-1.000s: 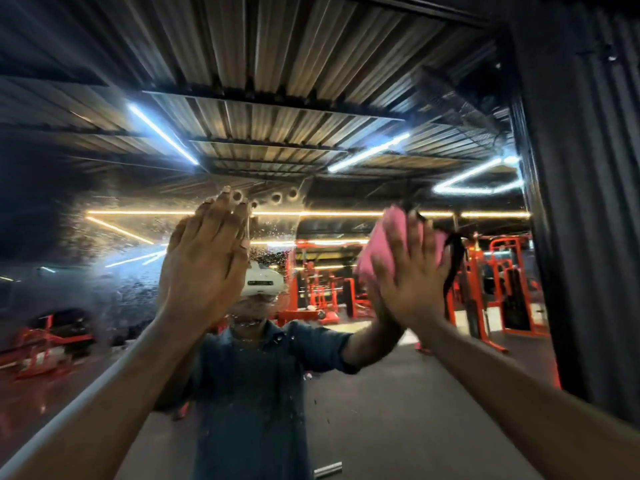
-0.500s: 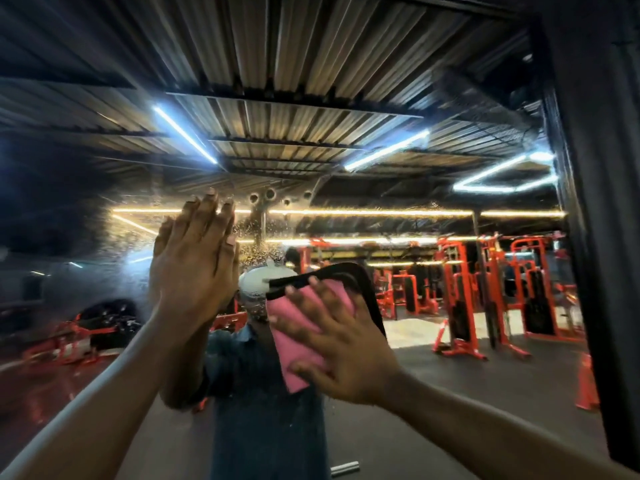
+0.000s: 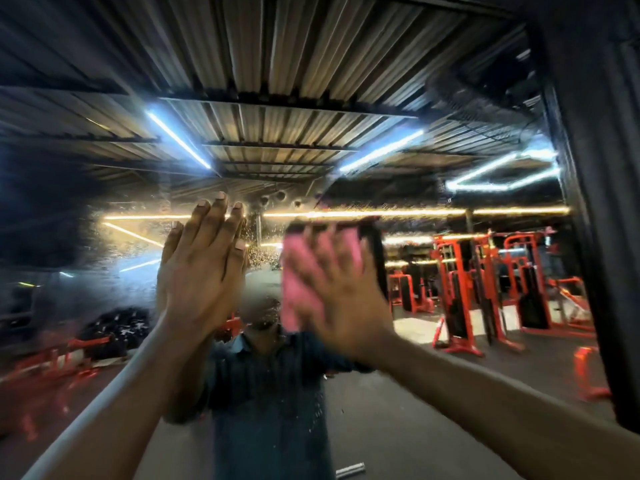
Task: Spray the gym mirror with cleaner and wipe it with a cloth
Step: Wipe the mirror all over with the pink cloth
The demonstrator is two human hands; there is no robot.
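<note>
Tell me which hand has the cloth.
The right hand presses the pink cloth against the mirror; the left hand lies flat, bare.

Reflected ribbed corrugated-metal ceiling (image 3: 277, 64) fills the top, above fingertip level. White tube lights (image 3: 178, 140) run diagonally up there; a second (image 3: 381, 150) sits above and right of the fingers, a bent one (image 3: 502, 171) further right. Warm yellow LED strip (image 3: 415, 213) runs level with the fingertips. Orange-red steel gym machines (image 3: 457, 289) stand right of the fingers, more orange frames (image 3: 52, 358) low on the left, blurred. Dark grey floor (image 3: 398, 410) below wrist level. Dark blue shirt (image 3: 270, 393) reflected under the palms. Small metal bar (image 3: 349, 469) at bottom edge. Black corrugated wall (image 3: 606, 168) on far right.
</note>
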